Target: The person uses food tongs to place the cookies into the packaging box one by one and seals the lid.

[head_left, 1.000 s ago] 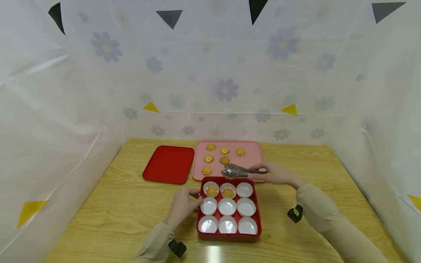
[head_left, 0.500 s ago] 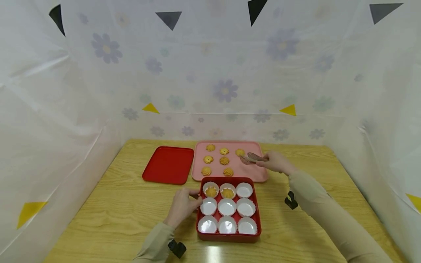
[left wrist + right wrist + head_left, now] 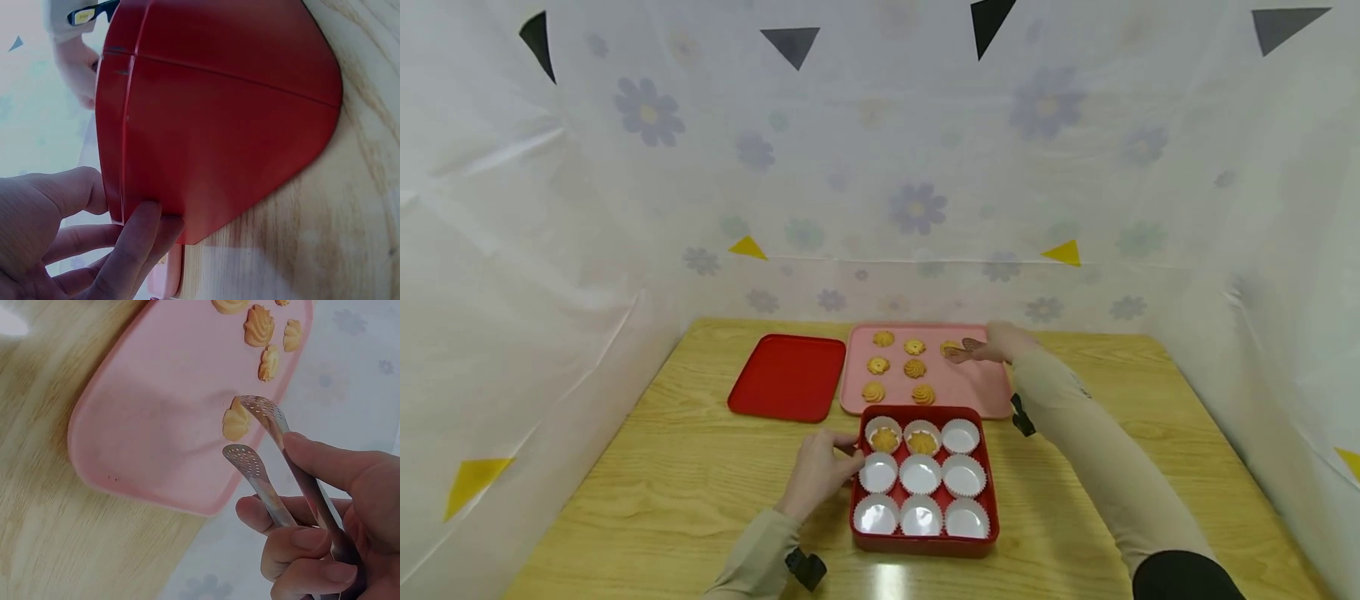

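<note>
My left hand (image 3: 816,471) holds the left side of a red square box (image 3: 925,543), thumb at the rim and fingers against the outer wall (image 3: 212,137). White paper cups (image 3: 920,474) fill the box in rows. Two at the back left hold cookies (image 3: 922,442). Over the pink tray (image 3: 852,379), my right hand (image 3: 1006,342) grips metal tongs (image 3: 248,462) with perforated tips. The tips stand apart at a piped cookie (image 3: 235,421) near the tray's far right; one tip overlaps it in the right wrist view.
Several more cookies (image 3: 914,368) lie on the pink tray's left and middle. Left of it rests a red square lid (image 3: 788,377), flat on the wooden table (image 3: 700,475). A white flower-patterned sheet (image 3: 820,167) rises behind and along the sides.
My right hand has moved the tongs from the tray's near edge back to the cookie at its far right, tips parted. The left hand and the box have stayed in place.
</note>
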`<state>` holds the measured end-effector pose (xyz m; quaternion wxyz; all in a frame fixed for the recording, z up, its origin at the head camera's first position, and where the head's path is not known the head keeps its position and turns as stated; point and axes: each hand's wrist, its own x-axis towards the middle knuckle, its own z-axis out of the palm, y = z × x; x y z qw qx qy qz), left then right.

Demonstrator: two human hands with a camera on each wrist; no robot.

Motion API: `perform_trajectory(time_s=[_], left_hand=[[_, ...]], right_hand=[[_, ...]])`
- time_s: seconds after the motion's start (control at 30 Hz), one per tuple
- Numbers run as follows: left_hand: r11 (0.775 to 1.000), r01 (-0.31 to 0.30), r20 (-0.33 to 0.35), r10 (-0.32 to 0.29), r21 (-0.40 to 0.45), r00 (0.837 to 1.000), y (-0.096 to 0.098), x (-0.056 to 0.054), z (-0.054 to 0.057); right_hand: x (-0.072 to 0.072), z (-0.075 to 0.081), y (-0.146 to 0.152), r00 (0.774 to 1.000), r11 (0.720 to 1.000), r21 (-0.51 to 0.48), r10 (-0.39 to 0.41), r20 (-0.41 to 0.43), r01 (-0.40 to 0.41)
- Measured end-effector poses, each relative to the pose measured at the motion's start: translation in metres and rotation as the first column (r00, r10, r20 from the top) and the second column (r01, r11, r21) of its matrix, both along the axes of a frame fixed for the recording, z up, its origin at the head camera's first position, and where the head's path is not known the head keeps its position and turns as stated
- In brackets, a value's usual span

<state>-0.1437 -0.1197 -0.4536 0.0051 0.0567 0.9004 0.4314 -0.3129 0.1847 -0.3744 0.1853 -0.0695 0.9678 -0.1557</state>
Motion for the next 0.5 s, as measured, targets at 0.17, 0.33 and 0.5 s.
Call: perform_trajectory(time_s=[0.17,0.33,0.5], left_hand=[[1.000,-0.002,0.004,0.002,-0.011,1.000,0.000,0.000,0.001],[1.000,-0.001,0.002,0.001,-0.011,1.000,0.001,0.000,0.001],[1.000,0.005,-0.002,-0.005,-0.007,1.000,0.002,0.000,0.002]], right_hand=[[-0.004,0.001,-0.010,1.000,0.998,0.051,-0.021,-0.004,0.021],[-0.011,-0.001,-0.014,0.999,0.996,0.081,-0.032,-0.003,0.032],[-0.015,-0.003,-0.018,0.999,0.992,0.119,-0.044,-0.001,0.044]])
